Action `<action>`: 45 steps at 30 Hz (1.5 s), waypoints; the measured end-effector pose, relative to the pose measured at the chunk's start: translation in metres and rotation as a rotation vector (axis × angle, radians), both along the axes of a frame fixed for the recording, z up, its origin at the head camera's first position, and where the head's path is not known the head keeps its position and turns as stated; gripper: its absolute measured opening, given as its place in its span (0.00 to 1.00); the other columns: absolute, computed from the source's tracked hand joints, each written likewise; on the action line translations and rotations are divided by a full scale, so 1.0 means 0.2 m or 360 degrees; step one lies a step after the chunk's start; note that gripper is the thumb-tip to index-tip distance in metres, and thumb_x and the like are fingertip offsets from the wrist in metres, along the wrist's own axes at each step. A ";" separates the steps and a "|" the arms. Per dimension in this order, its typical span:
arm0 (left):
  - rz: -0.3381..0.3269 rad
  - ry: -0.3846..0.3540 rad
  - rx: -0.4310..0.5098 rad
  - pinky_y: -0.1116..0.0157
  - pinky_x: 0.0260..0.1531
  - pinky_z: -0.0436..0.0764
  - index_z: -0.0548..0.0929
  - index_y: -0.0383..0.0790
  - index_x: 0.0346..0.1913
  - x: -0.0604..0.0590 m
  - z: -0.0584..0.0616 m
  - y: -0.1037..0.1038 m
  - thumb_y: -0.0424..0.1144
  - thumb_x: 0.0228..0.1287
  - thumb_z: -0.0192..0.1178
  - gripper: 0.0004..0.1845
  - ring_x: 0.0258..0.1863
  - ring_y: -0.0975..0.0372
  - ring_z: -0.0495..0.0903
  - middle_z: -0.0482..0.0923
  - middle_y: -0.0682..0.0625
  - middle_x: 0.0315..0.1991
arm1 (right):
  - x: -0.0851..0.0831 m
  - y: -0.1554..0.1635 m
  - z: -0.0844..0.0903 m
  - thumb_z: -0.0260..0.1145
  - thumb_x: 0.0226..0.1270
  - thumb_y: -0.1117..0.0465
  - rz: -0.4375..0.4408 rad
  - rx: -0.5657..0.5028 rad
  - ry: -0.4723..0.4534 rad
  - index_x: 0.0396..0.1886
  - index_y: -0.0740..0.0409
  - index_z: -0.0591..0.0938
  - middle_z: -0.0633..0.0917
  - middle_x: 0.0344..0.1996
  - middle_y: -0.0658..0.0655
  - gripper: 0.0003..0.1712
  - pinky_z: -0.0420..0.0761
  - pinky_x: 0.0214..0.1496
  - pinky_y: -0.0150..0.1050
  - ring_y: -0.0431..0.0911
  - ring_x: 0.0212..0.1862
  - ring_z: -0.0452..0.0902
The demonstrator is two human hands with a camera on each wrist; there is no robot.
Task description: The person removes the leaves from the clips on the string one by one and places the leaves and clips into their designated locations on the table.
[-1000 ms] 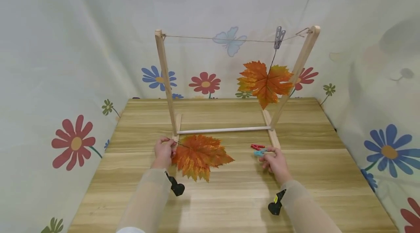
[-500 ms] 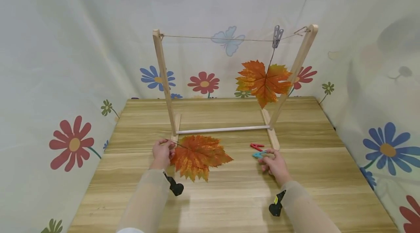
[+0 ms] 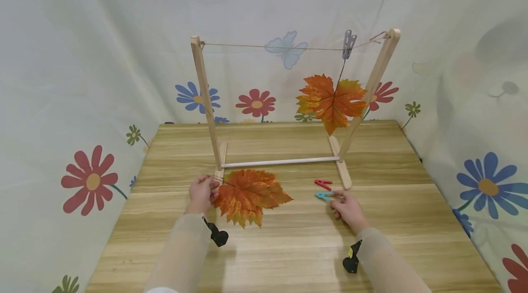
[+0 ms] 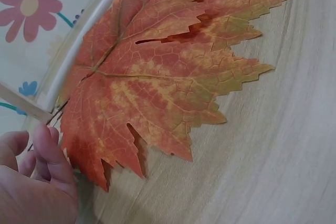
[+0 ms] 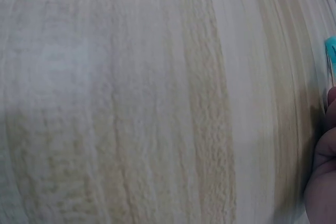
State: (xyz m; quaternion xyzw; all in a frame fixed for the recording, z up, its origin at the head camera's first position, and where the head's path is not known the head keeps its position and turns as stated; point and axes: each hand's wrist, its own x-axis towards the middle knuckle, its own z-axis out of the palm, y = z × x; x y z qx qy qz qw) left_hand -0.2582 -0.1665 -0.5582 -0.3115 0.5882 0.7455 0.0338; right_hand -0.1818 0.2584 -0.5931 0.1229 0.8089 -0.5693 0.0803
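Hands at leaf and peg on the table.
The left hand pinched the stem of the orange leaf, lying at 3 o'clock of it; the right hand gripped the blue clothespin at 10 o'clock.

In the right wrist view, the blue clothespin and the right hand are cut off by the right edge. The left hand is cropped at the corner, its grip hidden.
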 end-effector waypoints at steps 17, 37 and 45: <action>-0.0055 -0.0020 -0.0045 0.66 0.19 0.77 0.64 0.42 0.54 0.04 0.09 0.01 0.39 0.60 0.52 0.19 0.17 0.61 0.77 0.77 0.40 0.39 | -0.02 0.01 0.00 0.61 0.53 0.62 0.0035 0.0125 -0.0091 0.53 0.60 0.68 0.75 0.13 0.56 0.26 0.64 0.12 0.33 0.43 0.14 0.69; -0.0249 0.0238 0.0063 0.67 0.15 0.75 0.65 0.39 0.56 -0.01 0.22 0.10 0.40 0.60 0.53 0.22 0.11 0.63 0.71 0.72 0.34 0.47 | -0.08 0.07 0.13 0.59 0.56 0.62 0.0027 0.0086 0.0063 0.55 0.63 0.66 0.76 0.21 0.63 0.26 0.70 0.19 0.37 0.50 0.19 0.72; -0.0291 0.0266 0.0090 0.68 0.14 0.75 0.66 0.40 0.55 -0.02 0.28 0.16 0.40 0.59 0.54 0.21 0.10 0.63 0.72 0.73 0.35 0.47 | -0.15 0.10 0.24 0.56 0.58 0.62 0.0057 0.0085 0.0115 0.57 0.63 0.64 0.76 0.31 0.71 0.26 0.67 0.16 0.37 0.57 0.23 0.72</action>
